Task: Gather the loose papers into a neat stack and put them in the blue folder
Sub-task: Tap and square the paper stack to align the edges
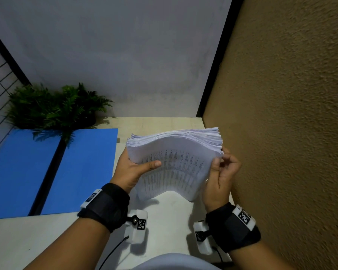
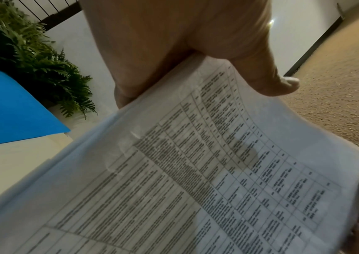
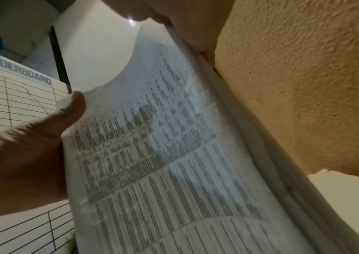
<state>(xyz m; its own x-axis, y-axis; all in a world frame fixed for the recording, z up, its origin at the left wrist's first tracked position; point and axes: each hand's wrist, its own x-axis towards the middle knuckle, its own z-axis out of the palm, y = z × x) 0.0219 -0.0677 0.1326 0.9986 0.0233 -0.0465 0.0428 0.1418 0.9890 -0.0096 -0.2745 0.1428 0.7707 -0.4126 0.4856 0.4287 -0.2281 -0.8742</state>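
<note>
A thick stack of printed papers (image 1: 174, 162) stands on its lower edge on the pale table (image 1: 170, 213), bowed toward me, tables of text on the facing sheet. My left hand (image 1: 133, 168) grips its left side, thumb across the front page. My right hand (image 1: 222, 170) holds the right edge, fingers curled round it. The top edges of the sheets are uneven. The blue folder (image 1: 47, 172) lies open and flat to the left, dark spine down its middle. In the left wrist view the papers (image 2: 195, 171) fill the frame under my thumb (image 2: 271, 80); the right wrist view shows the papers (image 3: 174, 154) too.
A potted fern (image 1: 55, 108) sits at the back left, overhanging the folder's far edge. A textured tan wall (image 1: 281, 114) runs close along the right of the table. A white panel stands behind. A gridded board marked LEADERBOARD (image 3: 15, 96) appears in the right wrist view.
</note>
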